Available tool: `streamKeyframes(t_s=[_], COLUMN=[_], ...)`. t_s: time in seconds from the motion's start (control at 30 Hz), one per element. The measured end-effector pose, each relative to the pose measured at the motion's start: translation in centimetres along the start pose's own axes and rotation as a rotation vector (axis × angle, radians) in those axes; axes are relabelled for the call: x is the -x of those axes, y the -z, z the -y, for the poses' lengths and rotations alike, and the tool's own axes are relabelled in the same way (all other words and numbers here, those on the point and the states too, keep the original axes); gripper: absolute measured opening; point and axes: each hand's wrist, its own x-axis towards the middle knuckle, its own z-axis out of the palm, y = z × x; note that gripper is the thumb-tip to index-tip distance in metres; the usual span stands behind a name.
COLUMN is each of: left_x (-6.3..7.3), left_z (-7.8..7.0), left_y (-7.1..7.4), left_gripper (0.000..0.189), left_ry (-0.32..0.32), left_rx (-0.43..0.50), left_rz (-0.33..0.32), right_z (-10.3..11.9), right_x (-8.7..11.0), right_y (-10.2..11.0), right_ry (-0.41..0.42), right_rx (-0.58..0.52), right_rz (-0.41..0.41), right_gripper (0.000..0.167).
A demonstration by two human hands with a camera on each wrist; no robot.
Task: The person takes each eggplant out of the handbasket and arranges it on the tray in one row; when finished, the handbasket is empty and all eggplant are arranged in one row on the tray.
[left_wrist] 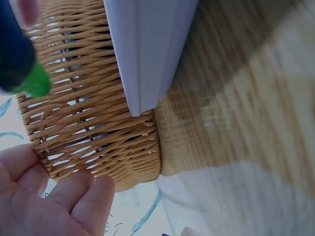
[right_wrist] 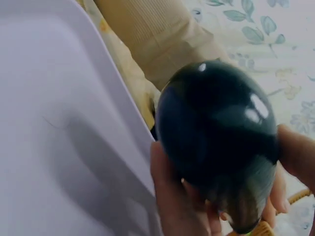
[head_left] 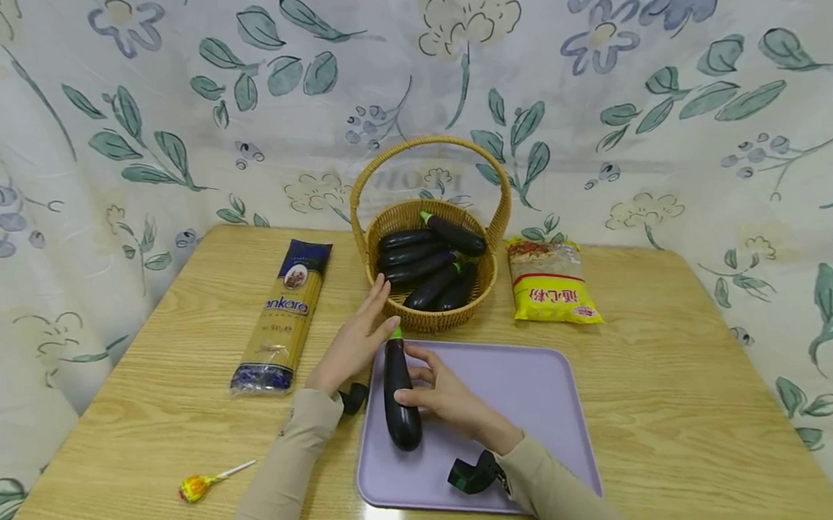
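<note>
A dark purple eggplant (head_left: 401, 396) with a green stem end is held by my right hand (head_left: 444, 392), thumb on one side and fingers on the other. In the right wrist view, the blunt end of this eggplant (right_wrist: 216, 123) is raised over the lilac tray (right_wrist: 34, 73). My left hand (head_left: 355, 342) reaches to the wicker basket (head_left: 434, 320), its extended fingers against the near left side. Several more eggplants (head_left: 416, 254) lie in the basket. The left wrist view has the left fingers (left_wrist: 93, 196) at the woven wall, beside the held eggplant's green stem.
Left of the basket lies a pack of spaghetti (head_left: 284, 316). A yellow bag of pasta (head_left: 550, 284) lies to its right. Near the table's front left is a lollipop (head_left: 200, 486). The basket's tall handle (head_left: 427, 140) arches upward, and a floral curtain (head_left: 237, 144) hangs behind.
</note>
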Motion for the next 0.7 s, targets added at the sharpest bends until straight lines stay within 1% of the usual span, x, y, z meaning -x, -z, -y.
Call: streamKeyframes(t_s=[0.2,0.33,0.53,0.7], left_x=[0.1,0.1,0.0,0.0], left_z=[0.0,0.1,0.0,0.1], left_y=[0.0,0.0,0.0,0.0], left_gripper=[0.067,0.066,0.065,0.064], left_ry=[0.004,0.004,0.007,0.004], left_rx=[0.011,0.014,0.020,0.023], left_rz=[-0.003,-0.003,0.002,0.005], right_z=[-0.5,-0.6,-0.5,-0.3], right_x=[-0.3,-0.5,-0.5,-0.3], right_y=[-0.7,-1.0,-1.1,-1.3], right_ry=[-0.024,-0.034,-0.045,-0.053], right_rx=[0.008,0.035,0.065,0.084], right_rz=[-0.045,-0.063,-0.076,-0.071], right_gripper=[0.080,0.080,0.080,0.077])
